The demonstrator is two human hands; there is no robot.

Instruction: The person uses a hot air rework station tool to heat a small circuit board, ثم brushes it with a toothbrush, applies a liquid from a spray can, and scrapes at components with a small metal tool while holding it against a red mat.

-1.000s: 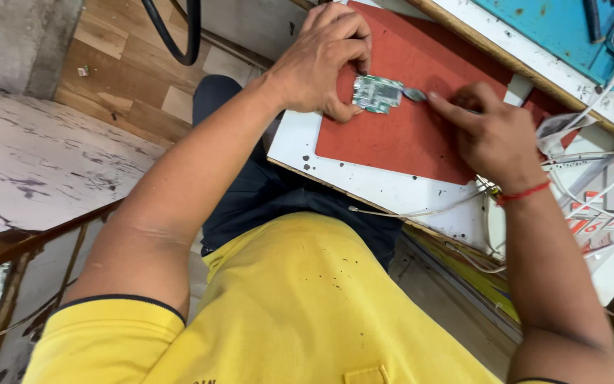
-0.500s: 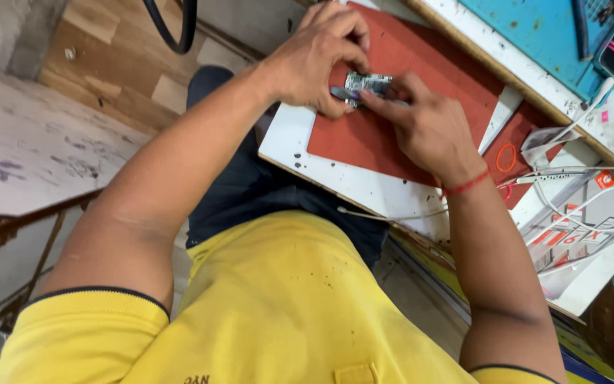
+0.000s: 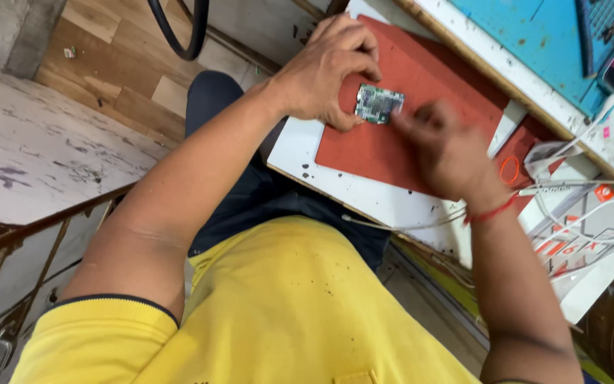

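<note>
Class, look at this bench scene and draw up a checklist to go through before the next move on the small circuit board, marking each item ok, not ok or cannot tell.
1. Circuit board steadied by left hand: ok, fingers pinch its edge.
2. Board lies over the red mat: ok.
3. Right hand close to the board: ok, just beside it.
4. Right hand's grip on a tool: cannot tell, the hand is blurred.
5. White cables clear of the board: ok, they lie off to the side.
</note>
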